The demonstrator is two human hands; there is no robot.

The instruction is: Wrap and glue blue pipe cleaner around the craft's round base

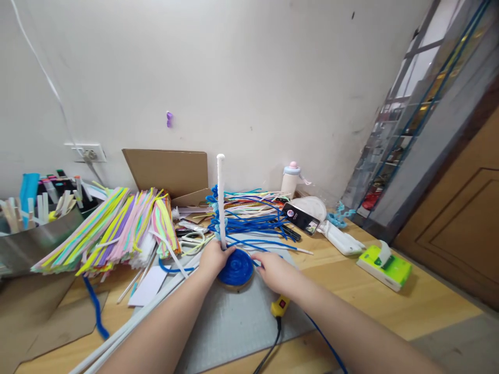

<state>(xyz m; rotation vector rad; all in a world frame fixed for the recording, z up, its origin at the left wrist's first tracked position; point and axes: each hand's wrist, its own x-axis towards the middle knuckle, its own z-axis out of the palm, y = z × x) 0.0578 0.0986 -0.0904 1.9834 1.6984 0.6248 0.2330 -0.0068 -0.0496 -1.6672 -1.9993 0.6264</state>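
Observation:
A round disc wound with blue pipe cleaner (236, 267) lies on the grey mat (230, 322), its brown underside showing at the near rim. At its left edge rises an upright white fuzzy rod (221, 200). My left hand (214, 259) is closed around the disc's left side, thumb near the rod's foot. On the right, my right hand (272, 268) pinches a blue pipe cleaner by the disc's right edge. A blue length runs below my right forearm towards the front edge.
Colourful pipe cleaner bundles (128, 228) lie left, blue ones (253, 221) behind the disc. A yellow-handled tool (279, 306) with a cord lies near my right forearm. Further right are a phone (301, 218), a white glue gun-like object (341, 238), a bottle (289, 179) and a green tissue pack (385, 266).

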